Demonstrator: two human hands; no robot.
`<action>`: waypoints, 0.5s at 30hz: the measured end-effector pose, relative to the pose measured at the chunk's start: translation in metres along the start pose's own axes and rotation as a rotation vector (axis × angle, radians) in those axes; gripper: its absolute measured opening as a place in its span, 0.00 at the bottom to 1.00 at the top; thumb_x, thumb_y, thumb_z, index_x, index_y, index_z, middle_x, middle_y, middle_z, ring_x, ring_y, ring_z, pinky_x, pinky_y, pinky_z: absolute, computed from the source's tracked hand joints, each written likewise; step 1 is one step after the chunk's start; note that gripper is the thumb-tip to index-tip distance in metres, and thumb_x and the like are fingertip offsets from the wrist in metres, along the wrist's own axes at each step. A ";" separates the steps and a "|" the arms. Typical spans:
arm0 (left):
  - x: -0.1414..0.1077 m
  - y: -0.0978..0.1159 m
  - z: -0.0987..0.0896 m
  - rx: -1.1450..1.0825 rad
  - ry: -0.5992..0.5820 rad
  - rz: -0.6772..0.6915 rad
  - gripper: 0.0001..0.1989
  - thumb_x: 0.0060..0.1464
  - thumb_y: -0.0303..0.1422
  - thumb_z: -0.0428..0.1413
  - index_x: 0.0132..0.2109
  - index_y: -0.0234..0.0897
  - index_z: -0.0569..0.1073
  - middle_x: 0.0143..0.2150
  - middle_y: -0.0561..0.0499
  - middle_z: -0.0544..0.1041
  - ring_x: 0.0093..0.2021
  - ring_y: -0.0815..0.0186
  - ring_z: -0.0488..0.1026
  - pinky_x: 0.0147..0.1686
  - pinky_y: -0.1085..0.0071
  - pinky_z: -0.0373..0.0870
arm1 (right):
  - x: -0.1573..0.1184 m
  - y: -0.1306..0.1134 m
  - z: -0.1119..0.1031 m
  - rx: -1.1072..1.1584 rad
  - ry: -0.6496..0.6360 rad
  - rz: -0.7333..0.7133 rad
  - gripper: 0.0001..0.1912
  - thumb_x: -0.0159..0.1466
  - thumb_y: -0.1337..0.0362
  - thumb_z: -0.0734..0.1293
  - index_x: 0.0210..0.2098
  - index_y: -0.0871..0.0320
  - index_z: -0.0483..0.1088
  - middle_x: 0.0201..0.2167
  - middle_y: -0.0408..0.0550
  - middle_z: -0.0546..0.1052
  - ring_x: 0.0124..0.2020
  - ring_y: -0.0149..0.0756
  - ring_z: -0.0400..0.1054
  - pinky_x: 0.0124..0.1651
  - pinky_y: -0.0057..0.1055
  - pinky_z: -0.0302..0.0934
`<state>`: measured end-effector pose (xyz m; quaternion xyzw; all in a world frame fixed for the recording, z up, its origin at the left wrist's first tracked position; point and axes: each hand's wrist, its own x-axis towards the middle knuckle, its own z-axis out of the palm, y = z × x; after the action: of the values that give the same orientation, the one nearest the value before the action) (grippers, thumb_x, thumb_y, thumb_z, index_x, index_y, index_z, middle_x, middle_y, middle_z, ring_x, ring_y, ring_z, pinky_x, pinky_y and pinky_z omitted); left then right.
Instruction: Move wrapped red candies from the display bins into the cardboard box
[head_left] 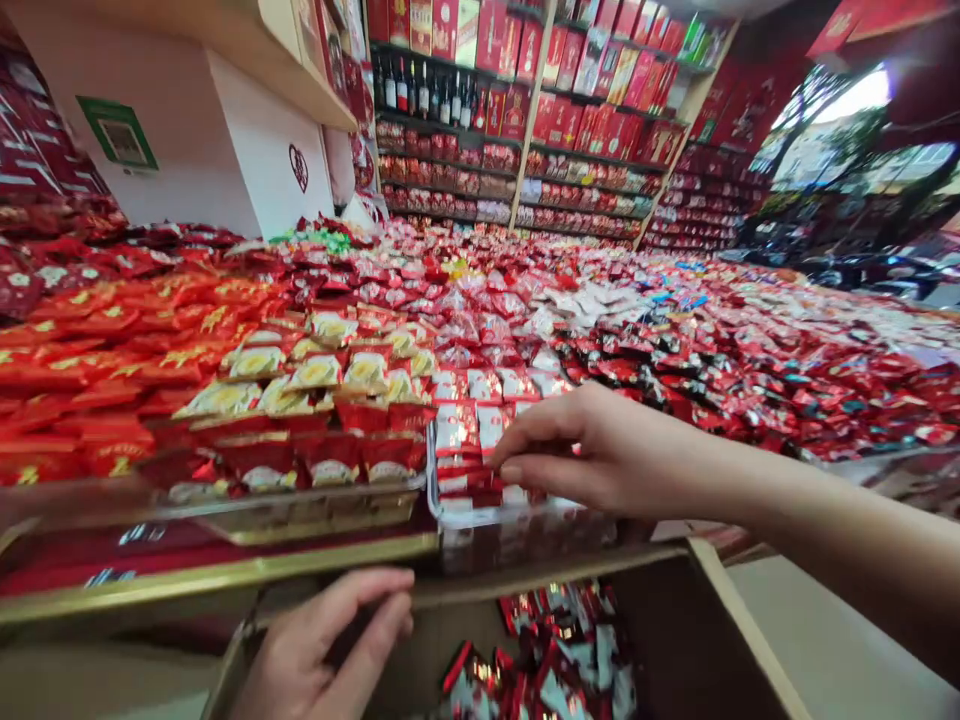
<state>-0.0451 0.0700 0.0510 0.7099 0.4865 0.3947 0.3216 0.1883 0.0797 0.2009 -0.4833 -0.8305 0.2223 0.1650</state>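
Note:
My right hand reaches in from the right over a clear plastic tray. Its thumb and fingertips are pinched at a small red-and-white wrapped sweet in the rows there; the fingers partly cover it. Below the counter edge, my left hand hovers over the left part of an open cardboard box, thumb and index finger slightly apart, nothing visible between them. Loose red, black and silver wrapped sweets lie inside the box.
Left of the tray are red packets with yellow-white pictures and orange-red packets. Piles of red sweets spread to the right. A gold-edged counter front runs at lower left. Shelves with bottles and boxes stand behind.

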 end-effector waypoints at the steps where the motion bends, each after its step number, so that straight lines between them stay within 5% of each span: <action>1: -0.002 0.003 -0.002 -0.013 -0.028 0.026 0.08 0.48 0.38 0.54 0.36 0.43 0.73 0.23 0.57 0.77 0.23 0.71 0.73 0.23 0.82 0.70 | -0.012 -0.002 0.006 0.078 -0.044 0.001 0.09 0.57 0.68 0.60 0.32 0.62 0.72 0.25 0.43 0.74 0.24 0.26 0.64 0.27 0.20 0.56; 3: -0.003 0.008 -0.002 -0.077 -0.045 0.070 0.08 0.50 0.34 0.52 0.38 0.41 0.72 0.23 0.56 0.76 0.22 0.72 0.73 0.25 0.79 0.71 | -0.032 0.000 0.029 0.232 -0.229 -0.001 0.09 0.57 0.68 0.60 0.34 0.61 0.71 0.25 0.43 0.74 0.25 0.26 0.65 0.26 0.20 0.56; 6: -0.003 0.010 0.003 -0.142 -0.013 0.075 0.08 0.51 0.33 0.52 0.39 0.39 0.71 0.23 0.56 0.74 0.21 0.73 0.71 0.23 0.79 0.71 | -0.052 0.018 0.093 0.314 -0.494 -0.010 0.10 0.56 0.71 0.60 0.34 0.60 0.72 0.26 0.43 0.75 0.25 0.27 0.66 0.28 0.20 0.57; 11: -0.004 0.013 0.009 -0.191 -0.022 -0.040 0.08 0.51 0.34 0.52 0.37 0.36 0.71 0.21 0.56 0.72 0.19 0.74 0.69 0.19 0.81 0.67 | -0.040 0.042 0.224 0.239 -0.459 0.161 0.12 0.53 0.70 0.60 0.33 0.59 0.73 0.30 0.48 0.76 0.30 0.34 0.67 0.32 0.26 0.58; 15: -0.004 0.015 0.011 -0.218 -0.020 -0.037 0.09 0.50 0.35 0.52 0.37 0.35 0.71 0.21 0.56 0.71 0.19 0.74 0.69 0.19 0.81 0.67 | -0.013 0.029 0.287 0.265 -0.374 0.209 0.14 0.52 0.60 0.64 0.37 0.56 0.71 0.32 0.47 0.75 0.30 0.35 0.66 0.28 0.27 0.57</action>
<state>-0.0296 0.0607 0.0578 0.6656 0.4504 0.4323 0.4089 0.0756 0.0212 -0.0583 -0.4911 -0.7558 0.4306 0.0466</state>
